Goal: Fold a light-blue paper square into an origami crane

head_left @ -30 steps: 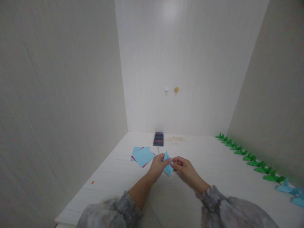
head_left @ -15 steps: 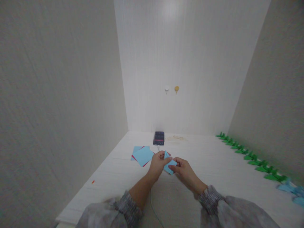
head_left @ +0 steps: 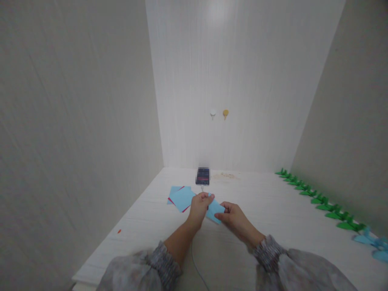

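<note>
Fingers of left hand and right hand, pinching folded blue paper

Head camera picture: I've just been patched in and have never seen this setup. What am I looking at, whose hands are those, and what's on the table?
There is no machine here. A person wears one camera on the head, looking forward and down, so you see their own arms. The left hand and right hand both pinch a light blue folded paper over the white wooden table. Behind the left hand lies a loose stack of light blue and red paper sheets. Further back is a small dark device, blurred, and a thin white cable runs toward the person. Along the right wall runs a row of green folded paper figures, then some light blue figures.
</note>
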A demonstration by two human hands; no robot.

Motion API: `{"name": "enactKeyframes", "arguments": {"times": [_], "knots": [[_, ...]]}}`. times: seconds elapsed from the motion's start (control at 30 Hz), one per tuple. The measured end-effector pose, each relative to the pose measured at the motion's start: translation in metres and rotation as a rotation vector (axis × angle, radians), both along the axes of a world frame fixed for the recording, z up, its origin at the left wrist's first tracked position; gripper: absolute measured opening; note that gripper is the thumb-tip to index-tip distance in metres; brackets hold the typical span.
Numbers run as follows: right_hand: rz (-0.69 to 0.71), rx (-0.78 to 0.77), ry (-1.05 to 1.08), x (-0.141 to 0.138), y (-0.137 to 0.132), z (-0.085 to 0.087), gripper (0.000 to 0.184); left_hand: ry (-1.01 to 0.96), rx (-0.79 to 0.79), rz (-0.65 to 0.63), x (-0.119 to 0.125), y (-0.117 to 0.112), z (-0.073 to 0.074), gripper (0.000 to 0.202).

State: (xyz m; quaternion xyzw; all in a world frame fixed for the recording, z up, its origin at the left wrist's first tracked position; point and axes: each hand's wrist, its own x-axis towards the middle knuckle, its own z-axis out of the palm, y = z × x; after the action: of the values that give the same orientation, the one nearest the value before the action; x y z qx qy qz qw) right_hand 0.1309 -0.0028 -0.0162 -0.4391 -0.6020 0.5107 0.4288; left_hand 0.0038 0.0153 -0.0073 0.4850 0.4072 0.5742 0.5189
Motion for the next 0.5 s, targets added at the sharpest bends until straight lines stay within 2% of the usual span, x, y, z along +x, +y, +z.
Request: {"name": "enactKeyframes", "arguments": {"times": [0.33,0.4,0.5], "knots": [[0.157,-0.028,0.048,0.0021,-0.0032,0.0001,0.010,-0.067,-0.095,0.033,-0.0033,0.0017,-0.0013,0.034],[0.159,-0.020,0.050,0.0027,-0.0025,0.0001,0.009,-0.087,-0.108,0.057,-0.0052,0.0035,-0.0021,0.034],[0.090,0.004,0.038,0.0040,-0.0012,0.0018,0.014,-0.141,-0.113,0.074,-0.0071,0.0051,-0.0016,0.034]]}}
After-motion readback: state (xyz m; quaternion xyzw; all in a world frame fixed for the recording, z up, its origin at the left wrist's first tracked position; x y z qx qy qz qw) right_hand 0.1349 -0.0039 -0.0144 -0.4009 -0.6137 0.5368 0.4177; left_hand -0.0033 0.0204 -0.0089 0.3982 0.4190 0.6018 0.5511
